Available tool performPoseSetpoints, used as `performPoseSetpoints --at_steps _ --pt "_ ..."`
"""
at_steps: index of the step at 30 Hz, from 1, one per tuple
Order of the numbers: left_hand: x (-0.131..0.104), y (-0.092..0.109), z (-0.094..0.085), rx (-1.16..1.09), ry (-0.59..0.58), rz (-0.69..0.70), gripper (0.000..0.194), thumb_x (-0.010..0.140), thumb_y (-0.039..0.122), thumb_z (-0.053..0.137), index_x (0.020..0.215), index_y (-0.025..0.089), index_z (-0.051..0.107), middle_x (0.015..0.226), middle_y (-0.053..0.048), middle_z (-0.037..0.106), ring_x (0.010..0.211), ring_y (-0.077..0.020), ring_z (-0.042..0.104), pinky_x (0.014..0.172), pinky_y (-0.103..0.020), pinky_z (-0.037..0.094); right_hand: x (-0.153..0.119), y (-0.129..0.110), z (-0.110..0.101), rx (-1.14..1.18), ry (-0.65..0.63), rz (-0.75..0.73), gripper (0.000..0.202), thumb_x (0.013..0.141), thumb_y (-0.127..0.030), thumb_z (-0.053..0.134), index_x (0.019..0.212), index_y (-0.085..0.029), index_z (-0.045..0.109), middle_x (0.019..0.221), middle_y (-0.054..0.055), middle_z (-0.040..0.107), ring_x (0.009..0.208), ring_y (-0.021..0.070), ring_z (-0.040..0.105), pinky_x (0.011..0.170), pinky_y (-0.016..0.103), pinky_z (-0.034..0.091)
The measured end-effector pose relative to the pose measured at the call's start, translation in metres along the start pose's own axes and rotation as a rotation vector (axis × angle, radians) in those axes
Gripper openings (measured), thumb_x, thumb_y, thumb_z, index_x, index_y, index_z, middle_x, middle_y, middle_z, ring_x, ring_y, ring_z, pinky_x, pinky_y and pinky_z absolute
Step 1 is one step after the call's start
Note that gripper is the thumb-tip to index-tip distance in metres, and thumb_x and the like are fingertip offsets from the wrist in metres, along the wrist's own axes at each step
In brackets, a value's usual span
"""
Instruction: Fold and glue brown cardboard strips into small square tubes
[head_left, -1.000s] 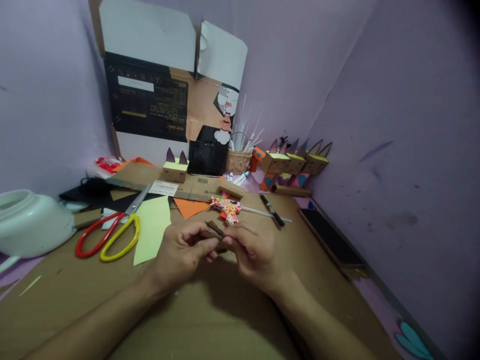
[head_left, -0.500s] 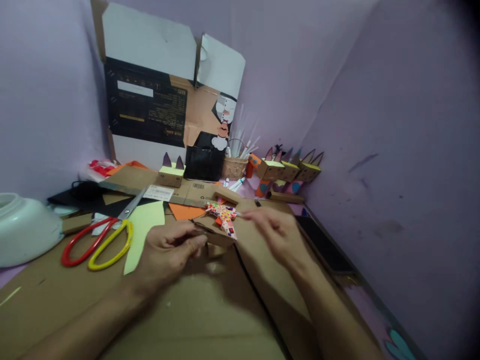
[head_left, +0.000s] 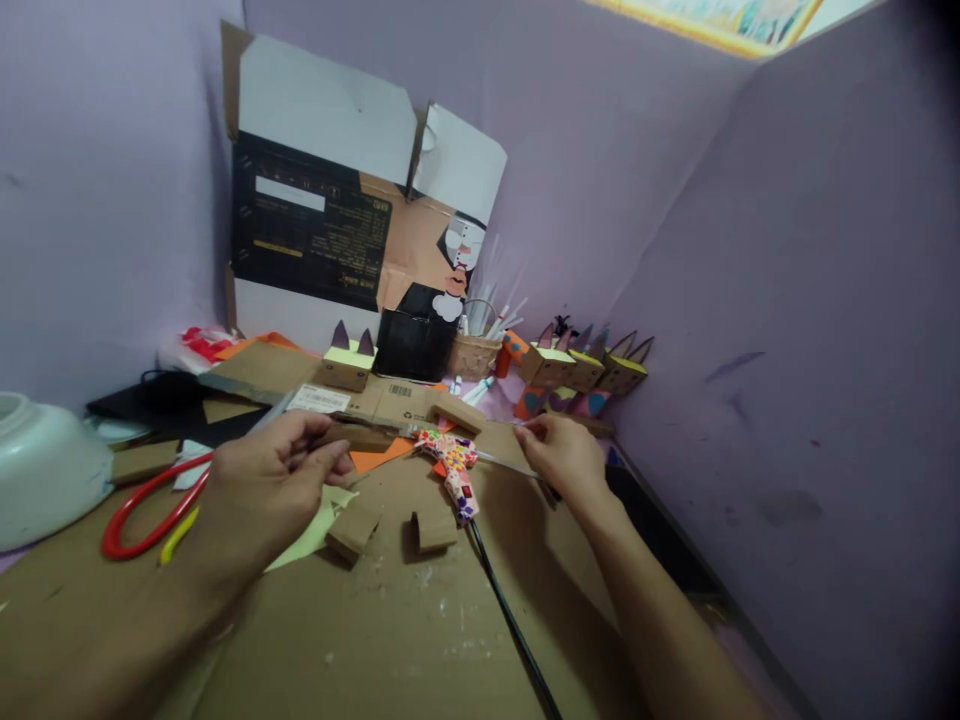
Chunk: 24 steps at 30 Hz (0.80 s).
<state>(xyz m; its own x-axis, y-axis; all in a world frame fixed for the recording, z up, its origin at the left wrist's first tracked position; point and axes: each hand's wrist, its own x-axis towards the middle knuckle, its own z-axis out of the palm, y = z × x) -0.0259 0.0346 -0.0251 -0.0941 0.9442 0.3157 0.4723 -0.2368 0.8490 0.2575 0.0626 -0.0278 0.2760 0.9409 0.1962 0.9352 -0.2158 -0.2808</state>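
My left hand (head_left: 277,480) is closed on a small piece of brown cardboard (head_left: 360,437), thumb and fingers at its near end. The far end of this cardboard reaches the nozzle of a glue gun (head_left: 454,465) patterned in bright colours. The gun lies on the cardboard-covered table, its black cord (head_left: 510,610) running towards me. A clear glue stick (head_left: 502,463) sticks out of its back. By the stick's outer end is my right hand (head_left: 566,460), fingers curled together; what they hold, if anything, is hidden. Two folded cardboard pieces (head_left: 352,530) (head_left: 435,530) lie in front of the gun.
Scissors with red and yellow handles (head_left: 124,520) and a white bowl (head_left: 49,475) lie at left. Behind stand an opened carton (head_left: 307,220), a basket of glue sticks (head_left: 474,355) and several cardboard animal heads with ears (head_left: 551,365). A dark flat object (head_left: 667,540) lies at right.
My left hand has moved left with the cardboard, uncovering the gun's handle and the folded pieces. My right hand has shifted slightly right, its fingers more curled. The view has tilted up slightly.
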Motion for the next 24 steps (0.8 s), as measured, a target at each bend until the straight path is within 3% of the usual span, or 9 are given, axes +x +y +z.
performPoseSetpoints --at_steps 4,6,8,11,13,16,20,22,24 --pt "0.004 -0.002 -0.004 0.005 -0.024 0.020 0.007 0.075 0.027 0.056 0.078 0.021 0.059 0.060 0.002 0.066 0.056 -0.0148 0.065 0.053 -0.021 0.050 -0.022 -0.031 0.016 0.162 -0.147 -0.110 0.049 0.063 -0.062 0.061 0.036 -0.022 0.051 0.038 0.002 0.049 0.039 0.0156 0.048 0.039 0.025 0.025" --pt "0.004 -0.002 -0.002 0.019 -0.071 0.042 0.011 0.076 0.022 0.052 0.082 0.020 0.061 0.060 0.002 0.066 0.056 -0.0148 0.063 0.053 -0.022 0.049 -0.032 -0.042 0.029 0.499 -0.188 -0.087 0.042 0.049 -0.043 0.078 0.035 -0.022 0.044 0.034 -0.004 0.038 0.034 0.0109 0.038 0.035 0.022 0.019" --pt "0.003 -0.001 0.000 0.037 -0.099 0.092 0.016 0.077 0.020 0.051 0.085 0.020 0.064 0.070 0.000 0.069 0.065 -0.0158 0.064 0.059 -0.024 0.049 -0.036 -0.046 0.040 0.707 -0.235 -0.045 0.037 0.050 -0.027 0.076 0.037 -0.022 0.042 0.033 -0.007 0.033 0.032 0.0084 0.033 0.031 0.019 0.017" --pt "0.003 -0.001 0.000 0.059 -0.101 0.190 0.018 0.078 0.020 0.051 0.083 0.021 0.067 0.090 -0.001 0.070 0.084 -0.0174 0.063 0.071 -0.025 0.047 -0.038 -0.047 0.044 0.870 -0.356 0.044 0.021 0.062 -0.023 0.062 0.047 -0.021 0.047 0.037 -0.006 0.040 0.032 0.0089 0.038 0.029 0.019 0.031" --pt "0.004 -0.001 0.000 0.074 -0.065 0.175 0.018 0.078 0.021 0.051 0.084 0.021 0.068 0.088 -0.001 0.070 0.082 -0.0176 0.062 0.070 -0.026 0.046 -0.039 -0.047 0.039 1.007 -0.431 0.101 0.015 0.067 -0.025 0.054 0.055 -0.020 0.047 0.043 -0.006 0.043 0.034 0.0091 0.042 0.034 0.022 0.043" --pt "0.004 -0.003 0.001 0.062 -0.037 0.065 0.016 0.077 0.026 0.053 0.084 0.020 0.066 0.075 0.000 0.069 0.070 -0.0175 0.063 0.062 -0.026 0.046 -0.045 -0.049 0.029 1.191 -0.472 0.131 0.015 0.070 -0.028 0.049 0.060 -0.020 0.043 0.050 -0.006 0.042 0.040 0.0081 0.045 0.041 0.023 0.049" --pt "0.002 -0.004 0.006 -0.119 -0.108 -0.061 0.008 0.073 0.025 0.057 0.077 0.018 0.059 0.063 0.001 0.067 0.062 -0.0175 0.065 0.056 -0.026 0.050 -0.058 -0.051 0.017 1.400 -0.413 0.053 0.022 0.066 -0.030 0.063 0.079 -0.017 0.051 0.073 0.000 0.058 0.053 0.0092 0.053 0.050 0.024 0.052" --pt "0.001 -0.003 0.007 -0.154 -0.125 -0.077 0.006 0.071 0.023 0.059 0.073 0.018 0.056 0.060 0.001 0.066 0.060 -0.0174 0.066 0.056 -0.026 0.051 -0.066 -0.049 0.012 1.415 -0.330 -0.032 0.032 0.065 -0.032 0.069 0.089 -0.017 0.054 0.086 0.003 0.062 0.050 0.0078 0.051 0.045 0.021 0.047" --pt "0.001 -0.001 0.007 -0.184 -0.154 -0.076 0.006 0.071 0.024 0.058 0.072 0.018 0.056 0.060 0.000 0.066 0.059 -0.0171 0.066 0.056 -0.027 0.052 -0.075 -0.044 0.007 1.341 -0.272 -0.109 0.031 0.068 -0.036 0.068 0.090 -0.016 0.058 0.081 0.004 0.064 0.042 0.0056 0.042 0.037 0.019 0.037"
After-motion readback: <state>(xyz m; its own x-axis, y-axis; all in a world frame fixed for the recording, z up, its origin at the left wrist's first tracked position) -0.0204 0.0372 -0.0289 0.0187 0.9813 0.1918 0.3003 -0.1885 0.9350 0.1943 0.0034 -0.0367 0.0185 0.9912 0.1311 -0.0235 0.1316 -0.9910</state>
